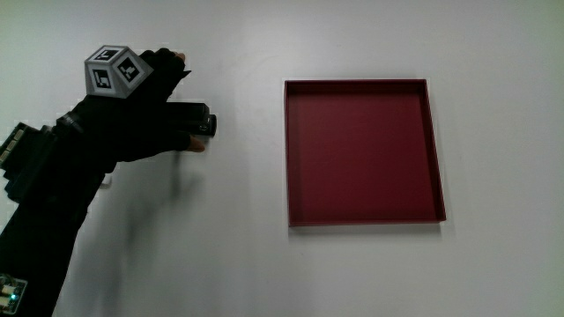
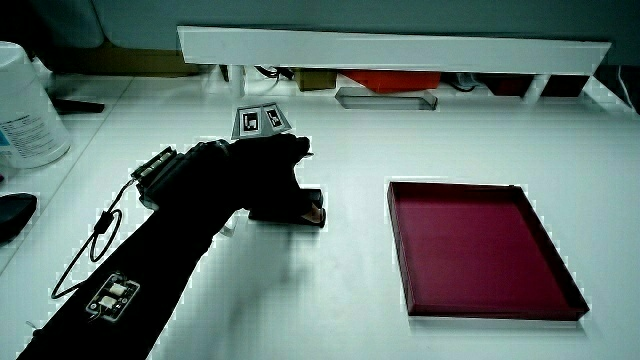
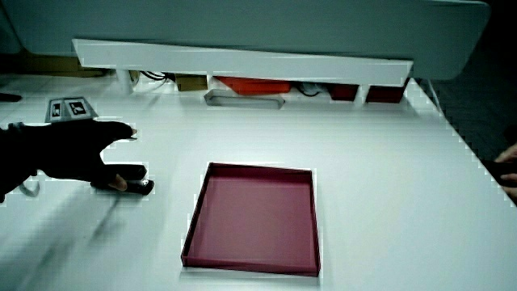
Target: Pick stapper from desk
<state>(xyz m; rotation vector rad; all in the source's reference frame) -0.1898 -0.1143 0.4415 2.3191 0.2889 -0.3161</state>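
red tray (image 1: 436, 158) — on white table (image 1: 238, 264) | white bottle (image 2: 25, 105) — at table's edge

Probably a lab: white table (image 2: 330, 120); low partition (image 2: 390, 45); wipes canister (image 2: 25, 110).

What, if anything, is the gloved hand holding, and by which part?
The hand grips the black stapler on the table, fingers wrapped around most of its body; only the end toward the red tray shows.
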